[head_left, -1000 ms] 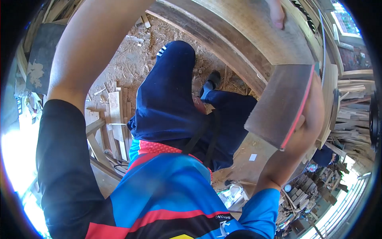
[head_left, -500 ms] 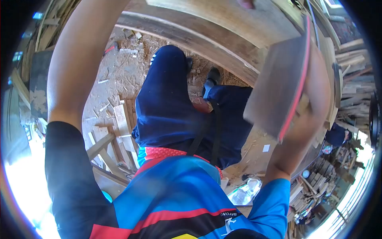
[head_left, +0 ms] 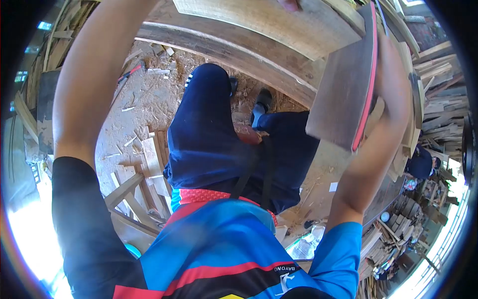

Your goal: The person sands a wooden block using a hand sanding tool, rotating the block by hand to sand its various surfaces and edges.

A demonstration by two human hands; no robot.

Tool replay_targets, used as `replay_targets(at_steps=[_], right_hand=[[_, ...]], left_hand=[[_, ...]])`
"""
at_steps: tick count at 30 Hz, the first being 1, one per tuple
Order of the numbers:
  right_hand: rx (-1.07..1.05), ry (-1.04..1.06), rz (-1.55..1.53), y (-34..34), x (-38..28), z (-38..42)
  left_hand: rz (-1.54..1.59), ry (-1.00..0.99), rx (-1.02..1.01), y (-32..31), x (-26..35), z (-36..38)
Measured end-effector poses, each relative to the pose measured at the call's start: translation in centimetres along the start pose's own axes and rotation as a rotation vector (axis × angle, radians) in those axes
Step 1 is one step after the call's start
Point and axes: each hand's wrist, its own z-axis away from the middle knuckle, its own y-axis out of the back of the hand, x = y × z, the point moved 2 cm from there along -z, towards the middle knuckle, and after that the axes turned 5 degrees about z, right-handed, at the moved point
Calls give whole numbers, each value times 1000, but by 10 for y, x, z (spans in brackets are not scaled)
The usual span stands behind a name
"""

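Brown and flat, with a red strip along its right edge, the sanding board (head_left: pixel 344 84) is high on the right of the scene, tilted, with its long axis going from the near lower corner up toward the far upper right. The right hand (head_left: pixel 386 74) is behind the board and mostly hidden; it seems to clamp the board from the back, but the fingers cannot be seen clearly. The board lies just beside the big wooden plank (head_left: pixel 279 25) that crosses the far top of the view. The left hand (head_left: pixel 290 5) is at the very top edge, one fingertip touching this plank; whether its fingers are apart or together I cannot tell. Below, wood scraps (head_left: pixel 149 164) lie on the dusty ground.
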Motion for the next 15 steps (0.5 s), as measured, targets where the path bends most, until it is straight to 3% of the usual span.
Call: replay_targets(at_steps=[3,5,8,9,13,15], right_hand=[[-79,-198,24,27,-47,2],[54,-63,67,15,-37,21],[-95,-100,-161,24,-63,25],[28,-67,-73,23,-64,27],[172,70,164,11,-20,1],[76,-63,119,22,-45,-1]], left_hand=[[-1,0,34,2,11,11],[-43,27,42,5,17,16],[-82,36,36,3,14,12],[-40,13,40,2,13,12],[18,-57,30,3,16,13],[-20,-10,25,3,15,12]])
